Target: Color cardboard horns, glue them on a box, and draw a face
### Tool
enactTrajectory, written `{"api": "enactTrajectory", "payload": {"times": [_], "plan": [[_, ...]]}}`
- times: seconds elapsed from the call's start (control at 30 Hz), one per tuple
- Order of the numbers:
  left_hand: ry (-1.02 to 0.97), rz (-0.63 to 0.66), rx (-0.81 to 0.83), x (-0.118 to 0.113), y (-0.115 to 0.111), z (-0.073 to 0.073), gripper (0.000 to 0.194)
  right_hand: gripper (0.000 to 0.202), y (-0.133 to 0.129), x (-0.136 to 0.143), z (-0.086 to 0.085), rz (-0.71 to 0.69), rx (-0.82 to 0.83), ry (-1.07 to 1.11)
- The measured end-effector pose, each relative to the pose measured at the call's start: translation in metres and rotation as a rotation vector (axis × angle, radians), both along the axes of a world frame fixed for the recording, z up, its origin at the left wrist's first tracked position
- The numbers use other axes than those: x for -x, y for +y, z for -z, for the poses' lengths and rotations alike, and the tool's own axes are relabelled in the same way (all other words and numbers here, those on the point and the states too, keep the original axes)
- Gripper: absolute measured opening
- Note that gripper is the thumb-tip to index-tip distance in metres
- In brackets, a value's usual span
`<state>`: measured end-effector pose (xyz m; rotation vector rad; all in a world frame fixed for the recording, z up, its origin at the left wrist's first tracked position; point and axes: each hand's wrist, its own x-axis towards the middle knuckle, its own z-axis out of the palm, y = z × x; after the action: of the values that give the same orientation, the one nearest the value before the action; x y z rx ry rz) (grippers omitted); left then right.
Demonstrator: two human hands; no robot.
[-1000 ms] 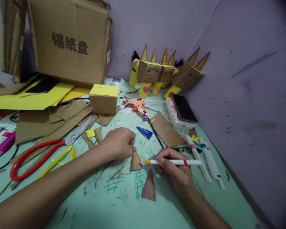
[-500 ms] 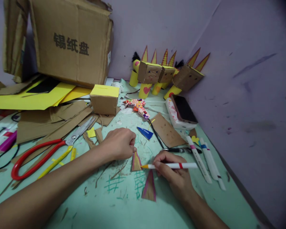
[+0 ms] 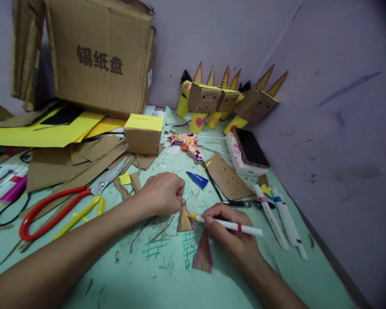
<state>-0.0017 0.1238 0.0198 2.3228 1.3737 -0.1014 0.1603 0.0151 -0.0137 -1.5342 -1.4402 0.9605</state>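
Note:
My left hand is closed, its fingertips pressing the top of a small cardboard triangle with purple-pink edges. Pinched in my right hand is a white marker with a red band. Its yellow-orange tip touches the right side of that triangle. A second cardboard triangle, also edged in purple-pink, lies on the table just below and left of my right hand.
Red-handled scissors and cardboard scraps lie left. A small box, a patterned glue gun and a phone are behind. White markers lie right; cardboard figures stand at the wall.
The marker has tilted, its tip shifting slightly left and up onto the triangle while its back end dropped. My left hand keeps its hold on the triangle. The whole view has shifted slightly.

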Motion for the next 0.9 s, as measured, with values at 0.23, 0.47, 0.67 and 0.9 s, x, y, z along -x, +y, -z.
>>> {"api": "enactTrajectory", "payload": {"times": [0.23,0.47,0.67,0.9], "plan": [[-0.009,0.0,0.001,-0.0002,0.0002,-0.0001,0.012,0.017,-0.0018,-0.0036,0.0028,0.026,0.012,0.167],[-0.012,0.001,-0.004,0.0022,-0.0006,0.0002,0.012,0.015,-0.0021,-0.0022,0.0025,-0.052,0.022,0.062],[-0.012,0.0,-0.011,-0.0001,0.0009,0.0009,0.013,0.017,-0.0022,-0.0057,0.0035,-0.001,0.04,0.237],[-0.005,-0.006,0.003,0.0013,-0.0003,-0.0008,0.012,0.021,-0.0024,-0.0017,-0.0001,-0.004,0.018,0.03]]}}
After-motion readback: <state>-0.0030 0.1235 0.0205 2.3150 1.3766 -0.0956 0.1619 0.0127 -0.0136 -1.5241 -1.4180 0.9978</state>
